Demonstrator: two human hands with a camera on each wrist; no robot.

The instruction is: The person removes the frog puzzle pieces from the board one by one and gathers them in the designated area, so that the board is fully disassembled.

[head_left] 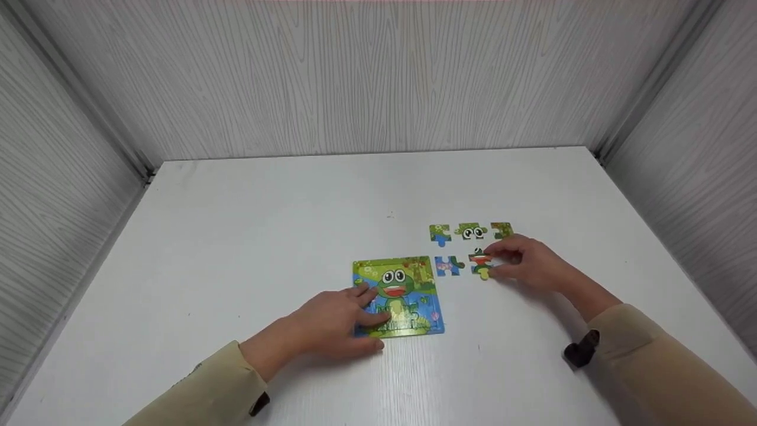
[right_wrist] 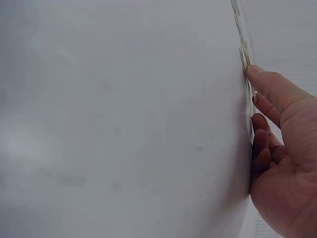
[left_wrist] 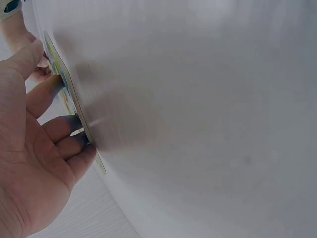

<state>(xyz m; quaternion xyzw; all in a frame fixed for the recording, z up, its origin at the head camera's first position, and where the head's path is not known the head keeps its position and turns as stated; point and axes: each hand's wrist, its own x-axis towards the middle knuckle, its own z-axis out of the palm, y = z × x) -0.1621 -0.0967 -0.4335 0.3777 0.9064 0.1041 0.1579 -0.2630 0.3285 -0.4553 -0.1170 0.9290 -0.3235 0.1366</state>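
A square frog jigsaw board (head_left: 414, 319) lies flat on the white table. My left hand (head_left: 334, 322) rests on its left side, fingers spread over the frog picture. In the left wrist view, the fingertips of this hand (left_wrist: 39, 139) touch the board (left_wrist: 53, 55), seen nearly edge-on. To the board's right, my right hand (head_left: 529, 264) pinches a puzzle piece with the frog's red mouth (head_left: 482, 266) between thumb and forefinger, at table level. The right wrist view shows the thumb and curled fingers of this hand (right_wrist: 292, 144) low over the table; the piece is barely visible there.
Loose pieces lie around the right hand: a blue-and-green corner piece (head_left: 440, 234), the frog's eyes piece (head_left: 472, 231), a brown-and-green corner piece (head_left: 501, 229) and a blue edge piece (head_left: 447, 266) beside the board. Wood-grain panels (head_left: 378, 77) enclose the table's back and sides.
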